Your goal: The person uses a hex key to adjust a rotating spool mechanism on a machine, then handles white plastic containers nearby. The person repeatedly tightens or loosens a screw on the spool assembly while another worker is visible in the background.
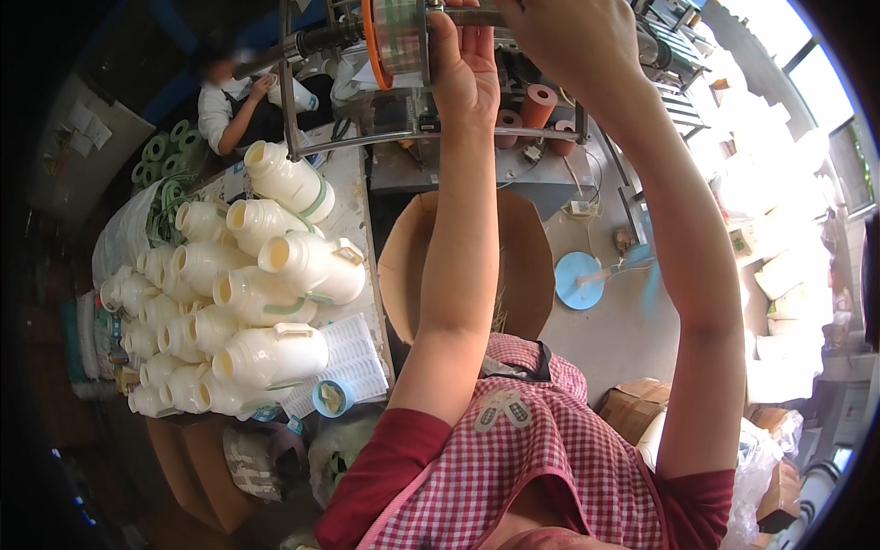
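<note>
Both of my arms reach up to a metal frame at the upper edge. On the frame's metal shaft (pixel 475 16) sits a reel (pixel 401 41) of clear, green-marked film with an orange rim. My left hand (pixel 469 78) is palm up beside the reel, its thumb by the reel's dark side plate and its fingers closed up round the shaft. Just right of it, my right hand (pixel 577 41) lies over the same shaft with fingers bent round it. The picture's edge cuts off some of its fingertips.
Several cream plastic jugs (pixel 275 353) crowd the table (pixel 353 197) at left, near a blue tape roll (pixel 332 398). A large cardboard drum (pixel 403 247) stands below my arms. Red rolls (pixel 538 105) lie behind the frame's lower bar. A co-worker (pixel 229 105) holds a jug at far left.
</note>
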Demonstrator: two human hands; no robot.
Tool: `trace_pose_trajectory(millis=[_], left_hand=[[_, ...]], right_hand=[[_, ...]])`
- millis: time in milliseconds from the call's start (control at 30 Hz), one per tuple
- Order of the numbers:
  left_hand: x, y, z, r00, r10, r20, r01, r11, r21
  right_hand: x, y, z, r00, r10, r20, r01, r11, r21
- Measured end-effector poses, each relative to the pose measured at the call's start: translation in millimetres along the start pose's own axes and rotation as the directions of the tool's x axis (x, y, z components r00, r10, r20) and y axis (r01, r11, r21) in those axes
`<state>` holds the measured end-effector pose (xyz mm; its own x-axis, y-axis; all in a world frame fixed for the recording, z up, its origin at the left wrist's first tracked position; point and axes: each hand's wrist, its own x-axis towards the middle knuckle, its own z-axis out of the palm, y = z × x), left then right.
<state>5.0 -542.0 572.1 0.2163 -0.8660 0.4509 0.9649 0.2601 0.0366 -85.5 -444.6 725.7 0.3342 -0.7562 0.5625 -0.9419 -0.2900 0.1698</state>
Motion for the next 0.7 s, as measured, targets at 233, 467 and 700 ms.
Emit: trace_pose_trajectory(millis=[233,467,700], left_hand=[[1.7,2.5,1.3,0.998,-0.016,0.061,0.015,1.000,0.016],[-9.0,6.5,13.1,0.999,0.001,0.038,-0.004,0.997,0.072],[-10.1,10.7,18.8,0.995,0.016,0.100,-0.027,0.994,0.102]], right_hand=[[1.5,3.3,22.9,0.986,-0.094,-0.134,0.076,0.988,-0.134],[8.3,20.7,39.1,0.957,-0.060,-0.284,0.122,0.971,0.207],[24.5,36.6,59.9,0.911,-0.056,-0.410,0.213,0.913,0.349]])
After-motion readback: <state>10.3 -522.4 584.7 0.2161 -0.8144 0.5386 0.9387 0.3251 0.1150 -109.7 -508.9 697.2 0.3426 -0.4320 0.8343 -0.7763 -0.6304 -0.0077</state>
